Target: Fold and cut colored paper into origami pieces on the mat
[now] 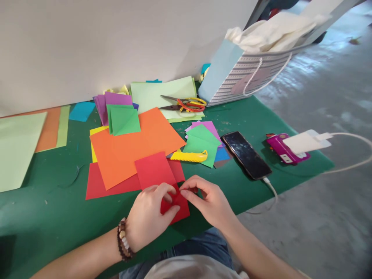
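Note:
Low in front of me lies a small piece of red paper (183, 209) on the green tabletop. My left hand (152, 213) rests over its left part, fingers curved, with a gap between thumb and forefinger. At the paper's upper right, my right hand (207, 199) pinches with thumb and forefinger at its edge; the exact grip is small and partly hidden. Just beyond my fingers is a red square (154, 168), overlapping a larger red sheet (114, 180) and an orange sheet (136, 143). A yellow cutter (190, 156) lies beyond my right hand.
Green folded papers (124, 120) sit on the orange sheet; more green paper (202, 145) lies right. Scissors (188, 105) rest on pale sheets (157, 90). A phone (247, 155), a purple adapter with a white charger (308, 141) and a paper bag (232, 77) stand rightward.

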The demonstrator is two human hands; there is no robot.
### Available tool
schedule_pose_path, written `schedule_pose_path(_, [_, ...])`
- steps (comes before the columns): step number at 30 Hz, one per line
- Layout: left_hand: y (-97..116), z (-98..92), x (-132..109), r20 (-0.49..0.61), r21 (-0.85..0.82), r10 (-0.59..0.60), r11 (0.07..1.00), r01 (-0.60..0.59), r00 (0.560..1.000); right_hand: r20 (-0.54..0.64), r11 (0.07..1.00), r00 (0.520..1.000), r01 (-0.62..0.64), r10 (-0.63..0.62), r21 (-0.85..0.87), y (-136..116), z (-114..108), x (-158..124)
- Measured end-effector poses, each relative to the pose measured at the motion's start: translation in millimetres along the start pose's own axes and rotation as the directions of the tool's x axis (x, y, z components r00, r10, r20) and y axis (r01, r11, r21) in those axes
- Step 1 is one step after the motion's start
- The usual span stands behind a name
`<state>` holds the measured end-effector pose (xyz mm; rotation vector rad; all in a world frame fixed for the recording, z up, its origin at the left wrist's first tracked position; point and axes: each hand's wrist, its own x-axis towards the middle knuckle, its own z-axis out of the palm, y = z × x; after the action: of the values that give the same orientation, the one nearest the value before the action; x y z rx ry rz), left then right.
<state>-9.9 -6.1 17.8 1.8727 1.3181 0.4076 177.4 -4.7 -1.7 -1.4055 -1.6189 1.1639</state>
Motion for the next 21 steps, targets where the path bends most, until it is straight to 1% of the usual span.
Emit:
schedule_pose_path(5, [0.8,-0.3,1.7,0.016,0.013,0.055,0.998,-0.055,0.998,0.067,0.994,0.995,-0.077,0.072,0.084,1.0,0.9,0.5])
schedule_pose_path(10, [1.2,-0.3,1.3,0.029,0.0,0.047,0.999,-0.047,0.998,0.107,0.99,0.991,-0.086,0.074,0.114,0.7,2.0,-0.2])
schedule_pose_path(14, [1.9,0.8,2.2,0.024,-0.036,0.033,0.999,-0.032,0.999,0.101,0.988,0.992,-0.085,0.072,0.129,-1.1,3.6,1.8])
schedule_pose_path(17, [1.9,1.7,3.3,0.018,-0.027,0.061,0.998,-0.061,0.998,0.072,0.982,0.992,-0.112,0.102,0.155,-1.1,2.8,2.8])
schedule_pose_path(19, [0.9,2.2,4.2,0.034,-0.015,0.062,0.998,-0.061,0.998,0.058,0.984,0.992,-0.12,0.113,0.134,0.6,1.2,1.9])
schedule_pose_path(21, [-1.1,1.8,5.5,0.041,-0.021,0.035,0.999,-0.034,0.999,0.074,0.991,0.992,-0.109,0.104,0.071,3.8,-0.3,0.4])
